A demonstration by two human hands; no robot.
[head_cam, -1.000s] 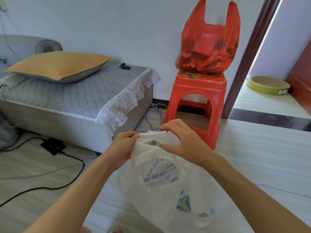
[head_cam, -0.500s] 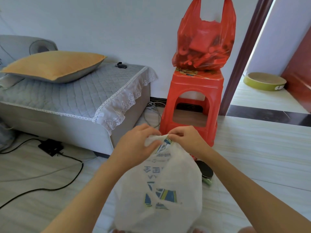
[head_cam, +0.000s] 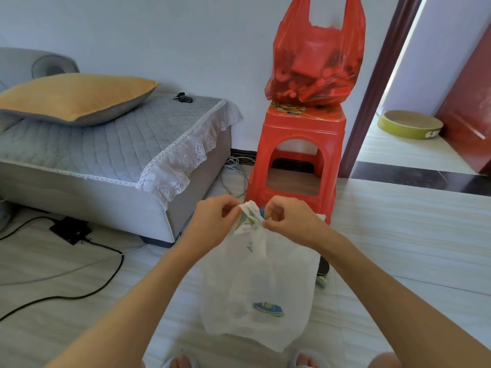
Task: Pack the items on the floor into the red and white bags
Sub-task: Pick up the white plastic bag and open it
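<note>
1. Step: opening the white bag (head_cam: pixel 260 288). Left hand (head_cam: pixel 212 224) and right hand (head_cam: pixel 289 221) each pinch its bunched top, holding it above the floor (head_cam: pixel 398 248).
2. Red bag (head_cam: pixel 316 67) sits full on stool (head_cam: pixel 295 144).
3. Next, likely: pull the mouth apart.
4. Room: stool just behind, sofa (head_cam: pixel 106 166) left, open floor right.

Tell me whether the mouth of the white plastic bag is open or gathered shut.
Gathered shut: left hand and right hand pinch the bunched top of the white plastic bag, which hangs below them.
</note>
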